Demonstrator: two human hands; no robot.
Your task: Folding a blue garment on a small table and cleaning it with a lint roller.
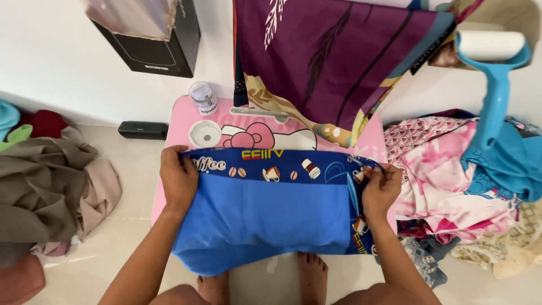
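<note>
A blue cloth (265, 214) with a dark blue printed border lies spread over a small pink table (183, 127) in front of me. My left hand (178, 178) grips its far left corner at the border. Pinching the far right corner, where the border folds over, is my right hand (381, 189). The cloth's near edge hangs off the table toward my feet (310, 277).
A purple patterned cloth (327, 56) hangs over the table's far edge. A small jar (203, 97) and a white lid (205, 134) sit on the table. Brown and grey clothes (51, 186) pile at left, pink and blue fabrics (451, 181) at right. A blue lint roller (494, 62) stands at right.
</note>
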